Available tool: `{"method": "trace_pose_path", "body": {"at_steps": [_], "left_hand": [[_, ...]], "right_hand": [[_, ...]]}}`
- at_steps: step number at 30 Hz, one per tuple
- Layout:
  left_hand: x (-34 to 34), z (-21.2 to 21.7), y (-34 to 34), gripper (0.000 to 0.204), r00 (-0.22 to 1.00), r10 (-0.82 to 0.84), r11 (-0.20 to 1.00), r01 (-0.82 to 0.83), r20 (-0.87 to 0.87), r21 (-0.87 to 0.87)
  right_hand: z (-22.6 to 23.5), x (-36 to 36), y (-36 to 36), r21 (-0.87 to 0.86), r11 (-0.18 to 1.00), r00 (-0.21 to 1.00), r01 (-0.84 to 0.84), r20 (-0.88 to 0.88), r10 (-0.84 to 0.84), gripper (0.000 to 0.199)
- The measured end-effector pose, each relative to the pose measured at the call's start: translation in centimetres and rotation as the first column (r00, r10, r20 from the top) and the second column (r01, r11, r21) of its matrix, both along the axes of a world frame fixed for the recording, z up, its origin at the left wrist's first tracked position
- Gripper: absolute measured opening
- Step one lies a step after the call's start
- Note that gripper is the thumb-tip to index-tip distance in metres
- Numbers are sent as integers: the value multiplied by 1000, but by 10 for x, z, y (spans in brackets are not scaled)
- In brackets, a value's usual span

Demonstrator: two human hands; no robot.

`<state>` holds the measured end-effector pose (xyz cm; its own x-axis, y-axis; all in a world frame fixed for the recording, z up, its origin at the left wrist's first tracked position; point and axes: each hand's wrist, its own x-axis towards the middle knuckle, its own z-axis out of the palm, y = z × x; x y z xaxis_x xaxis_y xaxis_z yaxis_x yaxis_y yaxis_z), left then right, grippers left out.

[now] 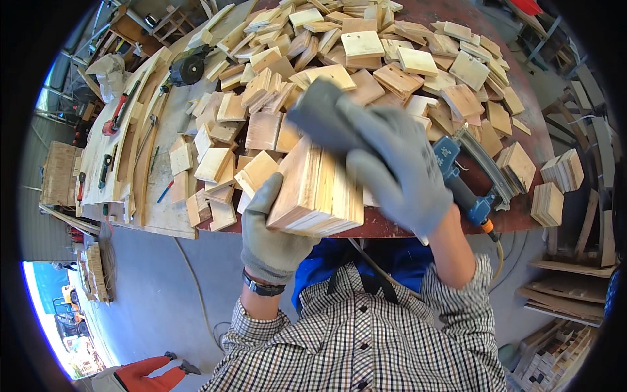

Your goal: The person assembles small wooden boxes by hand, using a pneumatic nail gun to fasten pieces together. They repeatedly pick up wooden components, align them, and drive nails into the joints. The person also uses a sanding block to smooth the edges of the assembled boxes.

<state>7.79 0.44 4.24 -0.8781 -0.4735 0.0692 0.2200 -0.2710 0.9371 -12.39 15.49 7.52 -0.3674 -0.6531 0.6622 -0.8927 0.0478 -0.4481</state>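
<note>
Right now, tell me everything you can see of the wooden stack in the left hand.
The wooden stack is a blocky bundle of pale, flat pieces, their layered edges showing. The gloved left hand grips it near the table's front edge. A blurred dark tool overlaps its far end; contact is unclear.

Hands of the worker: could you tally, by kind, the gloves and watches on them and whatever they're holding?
Gloves: 2
Watch: 1
Wood stack, in the left hand: 1
Dark object, in the right hand, too blurred to identify: 1
Total: 5
</note>
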Motion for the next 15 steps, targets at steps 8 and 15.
{"method": "trace_pose_path", "body": {"at_steps": [8,15], "left_hand": [[-16,10,-5,63,963,-77,586,252,-257,770],[-41,23,23,68,988,54,529,94,-143,844]], "right_hand": [[1,8,12,-385,921,968,57,246,43,65],[-3,19,6,-137,975,960,176,-193,-201,61]]}}
